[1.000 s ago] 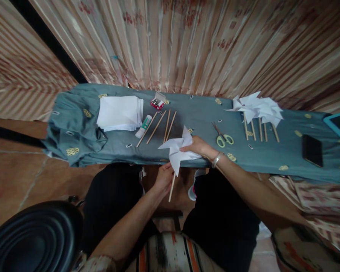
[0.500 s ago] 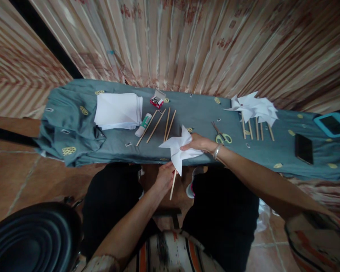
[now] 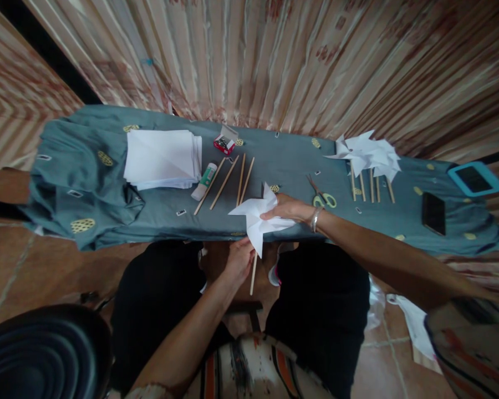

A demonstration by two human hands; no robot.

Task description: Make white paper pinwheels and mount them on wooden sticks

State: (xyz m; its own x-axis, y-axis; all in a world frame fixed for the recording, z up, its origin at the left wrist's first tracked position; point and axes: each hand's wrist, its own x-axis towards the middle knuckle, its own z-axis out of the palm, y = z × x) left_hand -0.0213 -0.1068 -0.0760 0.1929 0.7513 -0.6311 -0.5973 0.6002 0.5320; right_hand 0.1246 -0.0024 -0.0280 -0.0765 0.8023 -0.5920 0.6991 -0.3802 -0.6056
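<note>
A white paper pinwheel on a thin wooden stick is held over the table's near edge. My left hand is closed just below the paper blades, gripping the stick; part of its fingers is hidden behind the paper. The thumb of my right hand presses on the pinwheel near its centre, with the other fingers behind the paper. Loose wooden sticks lie left of the pinwheel, beside a glue stick. Scissors with green handles rest to the right of my right hand.
A stack of white paper lies at the left on the green cloth. Near it sits an open red box of small metal pieces. Several pinwheels are at the right, then a phone and a blue-framed tablet.
The view has shifted slightly, so the table things appear a little further left. Both hands keep their hold on the pinwheel, which has barely moved.
</note>
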